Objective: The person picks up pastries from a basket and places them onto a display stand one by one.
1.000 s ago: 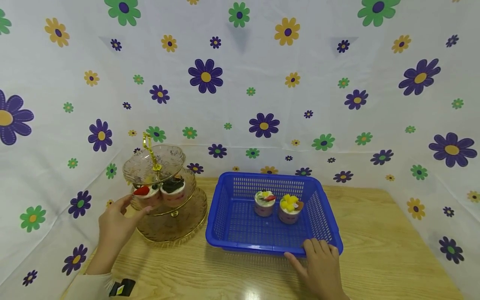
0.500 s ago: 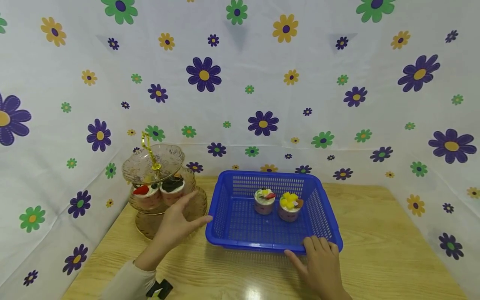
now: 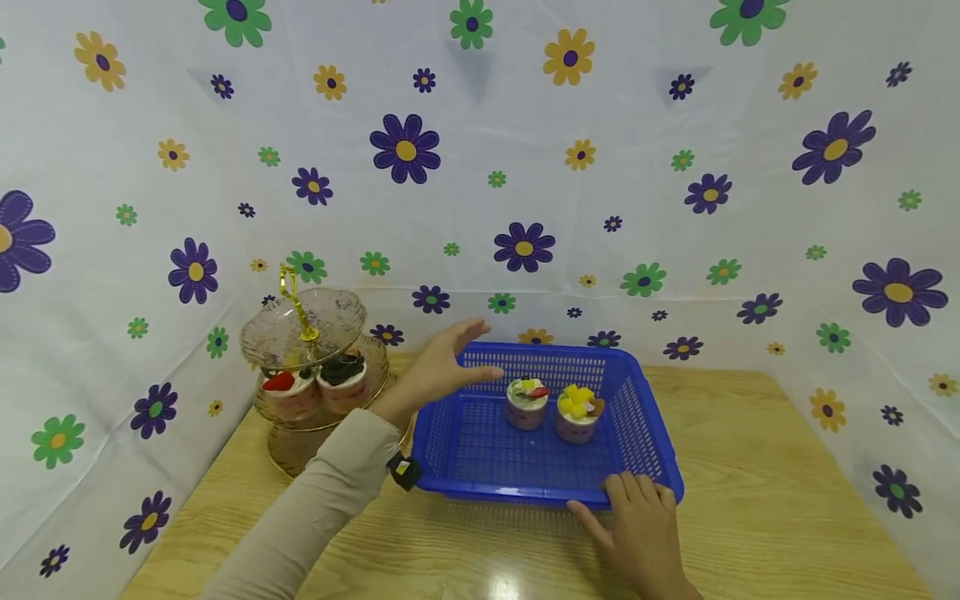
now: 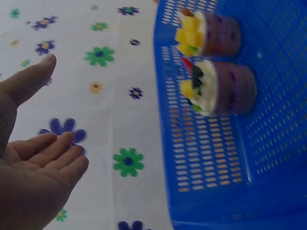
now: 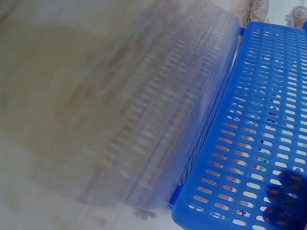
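In the head view my left hand (image 3: 435,371) is in the air over the left side of a blue plastic basket (image 3: 517,493), thumb and fingers spread apart with nothing between them. Two dessert cups stand inside: a cream-topped cup with strawberry (image 3: 527,404) nearest the left hand, and a cup with yellow fruit cubes (image 3: 577,413) to its right. In the left wrist view both cups lie beyond the open palm (image 4: 43,182). My right hand (image 3: 641,529) grips the basket's front rim near its right corner, fingers over the edge and thumb outside.
A tiered gold-trimmed stand (image 3: 303,329) is at the left, partly behind the left arm. Its middle tier bears a strawberry-topped cup (image 3: 288,396) and a dark-topped cup (image 3: 343,385). A flowered white cloth (image 3: 480,217) surrounds the wooden table (image 3: 750,500).
My left hand has left the strawberry-topped cup on the stand and moved right and up, over the basket's left side. The right hand stays on the rim.
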Available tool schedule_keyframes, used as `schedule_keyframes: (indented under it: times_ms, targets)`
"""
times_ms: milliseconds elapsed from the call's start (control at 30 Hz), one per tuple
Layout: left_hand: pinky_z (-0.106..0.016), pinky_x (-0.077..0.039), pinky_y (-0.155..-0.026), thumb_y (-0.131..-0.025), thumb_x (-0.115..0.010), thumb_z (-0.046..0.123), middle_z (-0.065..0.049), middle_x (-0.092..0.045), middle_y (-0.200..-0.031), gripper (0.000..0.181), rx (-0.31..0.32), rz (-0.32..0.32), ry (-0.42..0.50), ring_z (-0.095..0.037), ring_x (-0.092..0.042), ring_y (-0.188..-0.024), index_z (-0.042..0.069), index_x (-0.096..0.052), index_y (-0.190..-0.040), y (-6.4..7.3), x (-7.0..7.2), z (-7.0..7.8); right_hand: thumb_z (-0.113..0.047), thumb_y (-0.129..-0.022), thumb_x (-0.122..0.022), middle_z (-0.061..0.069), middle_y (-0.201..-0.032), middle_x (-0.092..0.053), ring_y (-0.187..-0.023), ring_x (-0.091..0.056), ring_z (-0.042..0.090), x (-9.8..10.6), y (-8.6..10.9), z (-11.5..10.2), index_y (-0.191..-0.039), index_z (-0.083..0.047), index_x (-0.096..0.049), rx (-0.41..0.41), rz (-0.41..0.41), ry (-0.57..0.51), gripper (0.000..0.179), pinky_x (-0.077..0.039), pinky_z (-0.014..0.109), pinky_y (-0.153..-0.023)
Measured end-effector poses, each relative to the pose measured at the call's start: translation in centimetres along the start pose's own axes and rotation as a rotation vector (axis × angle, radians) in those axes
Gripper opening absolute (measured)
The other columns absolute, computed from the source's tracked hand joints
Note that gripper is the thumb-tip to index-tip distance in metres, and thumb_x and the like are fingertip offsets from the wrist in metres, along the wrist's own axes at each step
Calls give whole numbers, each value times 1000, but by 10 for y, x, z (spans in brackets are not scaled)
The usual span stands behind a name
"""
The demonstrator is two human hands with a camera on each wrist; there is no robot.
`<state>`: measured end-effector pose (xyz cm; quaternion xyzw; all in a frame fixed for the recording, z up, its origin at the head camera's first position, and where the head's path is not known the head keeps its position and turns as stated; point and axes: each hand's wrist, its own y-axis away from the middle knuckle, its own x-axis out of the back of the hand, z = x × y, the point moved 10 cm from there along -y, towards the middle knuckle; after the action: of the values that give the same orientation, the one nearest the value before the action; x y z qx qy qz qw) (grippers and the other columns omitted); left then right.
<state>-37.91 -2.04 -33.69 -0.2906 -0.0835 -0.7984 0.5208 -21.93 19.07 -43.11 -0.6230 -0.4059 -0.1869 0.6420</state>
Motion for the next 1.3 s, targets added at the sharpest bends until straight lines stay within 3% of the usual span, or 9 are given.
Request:
schedule_keyframes:
  times_ms: [200,333,500,667,833,1133,1300]
  targets:
    - [-42,-34,-111,-79,-80,26,-10,-41,-149,84,-1,-82,-66,-30,-37,-137,5,-35,-147,-32,-21,-21,-66,-85,-55,-1,-70,-46,-69,-44,22,0,-1,0,-73,-12,-48,2,3,-2,55,-32,38,-66]
    - [-43,-32,-112,-80,-80,19,-11,-42,-148,82,55,-146,-82,-28,-37,-138,4,-35,-147,-45,-42,-43,-66,-85,-55,-1,-70,-46,-70,-45,21,-1,-1,-1,-73,-12,-49,2,-1,2,55,-32,38,-66]
    - [-43,-32,-112,-78,-80,16,-14,-45,-145,79,141,-169,-153,-30,-39,-136,1,-39,-144,-54,-70,-75,-65,-85,-56,0,-71,-47,-71,-46,22,-1,0,0,-74,-12,-49,3,0,-1,54,-32,38,-67]
    - [-44,-34,-111,-76,-82,19,-14,-46,-144,81,237,-185,-174,-30,-40,-135,1,-41,-143,-53,-92,-95,-65,-84,-57,0,-71,-48,-71,-46,22,-2,0,0,-74,-13,-50,-3,-8,6,54,-32,39,-67]
    - [-45,-33,-111,-76,-83,18,-15,-45,-145,81,266,-174,-190,-31,-41,-135,2,-42,-143,-54,-101,-98,-66,-84,-56,-1,-70,-48,-71,-45,21,-2,-1,0,-74,-13,-50,-2,-15,13,55,-32,38,-67]
    - [-45,-40,-106,-68,-87,11,-19,-55,-132,80,228,-139,-242,-33,-52,-122,-5,-47,-136,-58,-108,-103,-65,-82,-59,0,-71,-50,-70,-47,22,-4,-2,-2,-74,-12,-52,-8,-20,21,54,-34,39,-66]
    - [-46,-39,-107,-66,-88,9,-21,-54,-133,83,228,-143,-223,-35,-51,-123,-6,-45,-136,-61,-112,-110,-63,-80,-63,2,-73,-54,-73,-50,23,-6,-1,0,-76,-12,-54,-32,-46,36,52,-36,42,-68]
